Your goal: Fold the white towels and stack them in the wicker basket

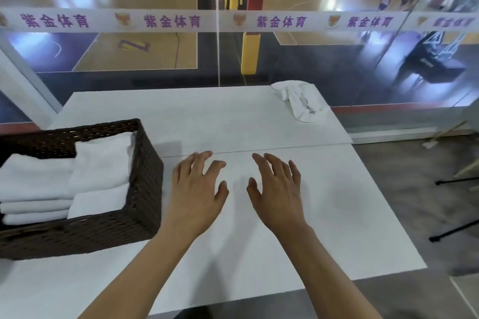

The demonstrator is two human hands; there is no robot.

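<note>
Illumination: even, moderately bright, diffuse. White table (259,116) reads slightly washed out, w/ faint soft shadows beside left hand (197,194) and right hand (277,194). Glare patches on glossy court floor (145,52) behind glass; bkgd hazy, low contrast. Wide-angle distortion: banner strip (181,21) and table edges bow toward frame edges. Tripod legs (453,233) at right edge soft, smeared.

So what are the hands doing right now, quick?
Left hand: open, fingers spread, holding nothing.
Right hand: open, fingers spread, holding nothing.
</note>
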